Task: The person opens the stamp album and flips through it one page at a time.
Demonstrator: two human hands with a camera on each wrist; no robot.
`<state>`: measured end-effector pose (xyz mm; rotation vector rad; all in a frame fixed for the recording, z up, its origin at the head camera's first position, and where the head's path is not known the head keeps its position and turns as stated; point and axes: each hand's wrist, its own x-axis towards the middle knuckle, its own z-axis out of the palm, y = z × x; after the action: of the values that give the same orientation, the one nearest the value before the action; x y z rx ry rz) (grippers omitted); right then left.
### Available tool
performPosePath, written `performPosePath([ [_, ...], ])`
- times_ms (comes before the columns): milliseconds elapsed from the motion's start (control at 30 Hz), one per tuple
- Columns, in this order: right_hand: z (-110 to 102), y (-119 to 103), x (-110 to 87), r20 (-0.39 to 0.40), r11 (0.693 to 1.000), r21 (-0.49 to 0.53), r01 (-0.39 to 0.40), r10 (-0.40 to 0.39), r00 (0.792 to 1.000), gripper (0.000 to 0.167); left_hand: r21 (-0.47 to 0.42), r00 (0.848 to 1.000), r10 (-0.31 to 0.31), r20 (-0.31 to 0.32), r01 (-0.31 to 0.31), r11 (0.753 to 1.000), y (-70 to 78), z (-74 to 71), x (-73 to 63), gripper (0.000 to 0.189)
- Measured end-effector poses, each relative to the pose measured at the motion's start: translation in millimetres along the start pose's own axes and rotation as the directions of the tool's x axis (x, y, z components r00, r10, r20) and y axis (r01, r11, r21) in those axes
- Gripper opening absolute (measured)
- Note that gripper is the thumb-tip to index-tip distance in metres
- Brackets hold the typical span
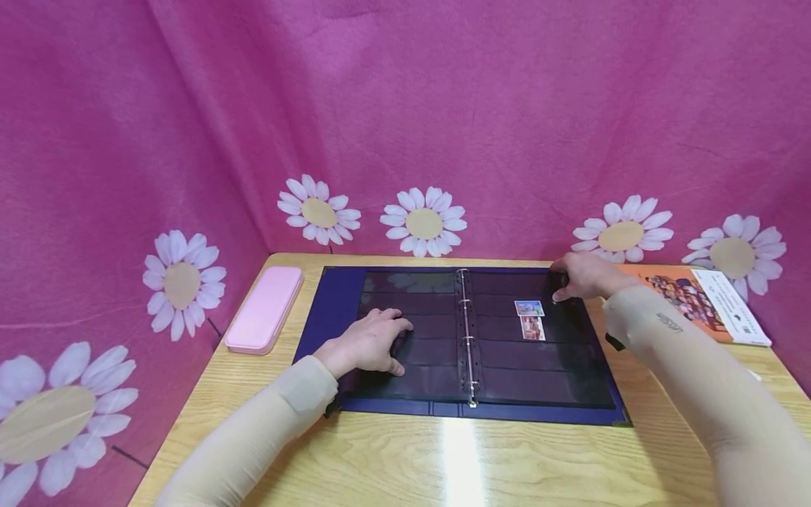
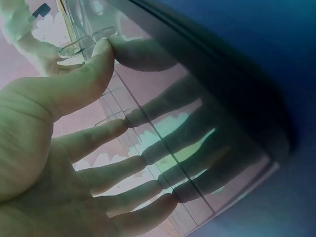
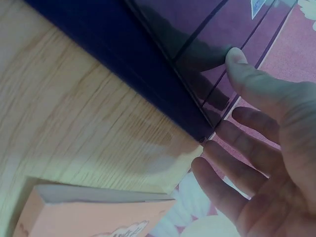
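A blue ring-binder stamp album [image 1: 331,292] lies spread on the table, with glossy black pocket pages [image 1: 529,384] on both sides of its metal rings [image 1: 468,341]. Two small stamps, an upper one [image 1: 529,308] and a lower one [image 1: 533,329], sit on the right page. My left hand [image 1: 374,341] rests on the left page; in the left wrist view its spread fingertips [image 2: 133,165] meet their reflections. At the album's far right corner is my right hand [image 1: 586,276], its thumb at the page and its loosely bent fingers [image 3: 237,158] by the edge.
A pink case [image 1: 265,310] stands left of the album. To the right lies an orange illustrated book [image 1: 687,299] with a white strip. Behind the wooden table [image 1: 532,465] hangs a magenta cloth [image 1: 507,127] with white daisies.
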<state>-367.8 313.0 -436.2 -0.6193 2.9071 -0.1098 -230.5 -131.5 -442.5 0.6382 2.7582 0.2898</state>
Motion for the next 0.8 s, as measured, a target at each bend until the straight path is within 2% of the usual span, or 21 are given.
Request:
performPosePath([
  [267, -0.6, -3.8, 1.3, -0.030, 0.999, -0.022, -0.043, 0.042, 0.999, 0.072, 0.016, 1.000, -0.009, 0.000, 0.009, 1.000, 2.3, 1.0, -2.4, 0.081],
  [400, -0.3, -5.5, 0.7, -0.058, 0.998, -0.039, -0.049, 0.047, 0.997, 0.069, 0.023, 1.000, -0.005, -0.001, 0.005, 1.000, 2.1, 0.4, -2.5, 0.082],
  [533, 2.2, -4.3, -1.3, -0.106, 0.999, 0.001, -0.050, 0.050, 0.993, 0.068, 0.031, 1.000, -0.006, -0.004, 0.006, 0.999, 2.3, 0.0, -2.0, 0.082],
  [600, 5.4, -1.4, -2.6, -0.157, 0.999, 0.029, -0.040, 0.044, 0.987, 0.062, 0.036, 1.000, -0.010, -0.004, 0.010, 0.999, 2.3, 0.3, -1.3, 0.082],
  [700, 10.9, 3.5, -3.7, -0.237, 0.997, 0.070, -0.027, 0.043, 0.970, 0.041, 0.042, 1.000, -0.016, 0.002, 0.016, 0.999, 3.0, 0.9, -0.3, 0.082],
  [800, 14.2, 6.3, -4.1, -0.283, 0.996, 0.086, -0.027, 0.051, 0.958, 0.025, 0.044, 1.000, -0.015, 0.010, 0.015, 0.999, 3.8, 1.3, -0.1, 0.082],
])
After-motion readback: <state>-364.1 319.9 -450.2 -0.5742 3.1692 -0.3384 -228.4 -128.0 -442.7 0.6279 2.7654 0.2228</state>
